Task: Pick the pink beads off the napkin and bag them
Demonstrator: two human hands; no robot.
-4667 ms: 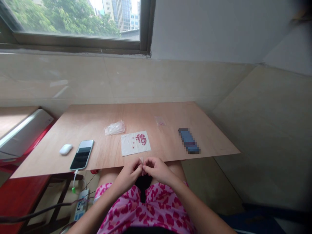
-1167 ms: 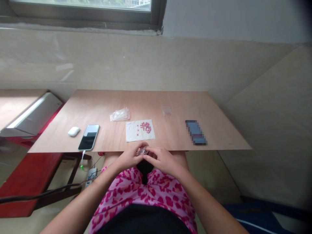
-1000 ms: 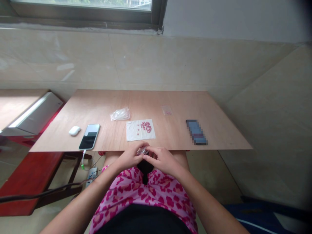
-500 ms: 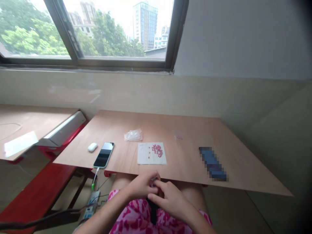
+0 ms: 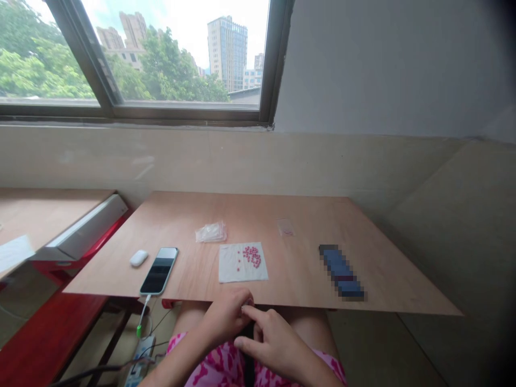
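In front of the table's near edge, above the lap, my left hand (image 5: 230, 312) is closed with its fingers curled inward. Something small and shiny shows at its fingertips, mostly hidden, and I cannot make out its kind. My right hand (image 5: 272, 334) reaches in from the right; its index fingertip touches the left hand's fingers, and its thumb stands apart below. On the table just beyond lies a white square sheet (image 5: 229, 269), with a cluster of small pink bead-like pieces (image 5: 252, 257) on it and several loose ones to their left.
A stack of clear plastic bags (image 5: 211, 232) lies behind the sheet, and a single clear bag (image 5: 286, 227) to its right. A phone (image 5: 159, 271) on a charging cable and a white earbud case (image 5: 139, 258) are left; a pixelated dark object (image 5: 342, 271) is right.
The view has shifted slightly right. My right thumb has moved away from the left hand, while the index finger stays against it. The shiny thing in the left hand is now more hidden.
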